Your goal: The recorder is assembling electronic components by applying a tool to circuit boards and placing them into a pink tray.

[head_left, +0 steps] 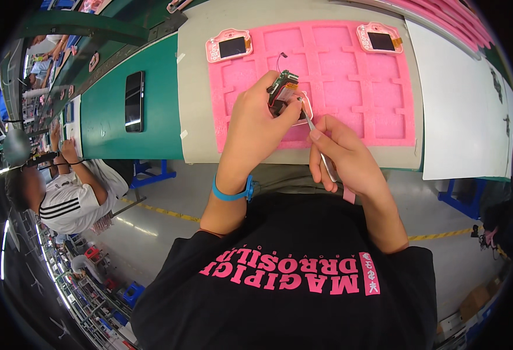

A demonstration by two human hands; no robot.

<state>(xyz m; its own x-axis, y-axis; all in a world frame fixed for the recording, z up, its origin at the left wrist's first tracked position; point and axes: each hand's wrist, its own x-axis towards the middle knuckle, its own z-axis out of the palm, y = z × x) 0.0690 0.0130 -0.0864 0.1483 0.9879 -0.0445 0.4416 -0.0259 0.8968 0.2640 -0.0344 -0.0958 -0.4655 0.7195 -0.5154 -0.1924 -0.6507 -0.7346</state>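
My left hand (pixel 257 119), with a blue band at its wrist, grips a small green circuit board assembly (pixel 284 85). A thin dark wire with a small end sticks up from the board. Metal tweezers (pixel 327 165) are held in my right hand (pixel 345 153), their tips beside my left thumb at the lower part of the assembly. Behind the thumb shows part of a pale pink plastic housing (pixel 307 105); my fingers hide the rest, and I cannot tell how it joins the board. Both hands are above the near part of a pink foam tray (pixel 341 93).
On the tray's far corners lie two pink camera-like housings, the left one (pixel 228 45) and the right one (pixel 380 38), each with a dark screen. A black phone (pixel 134 101) rests on the green mat (pixel 102 125). White sheeting (pixel 461 105) covers the right side. A co-worker (pixel 75 195) sits at left.
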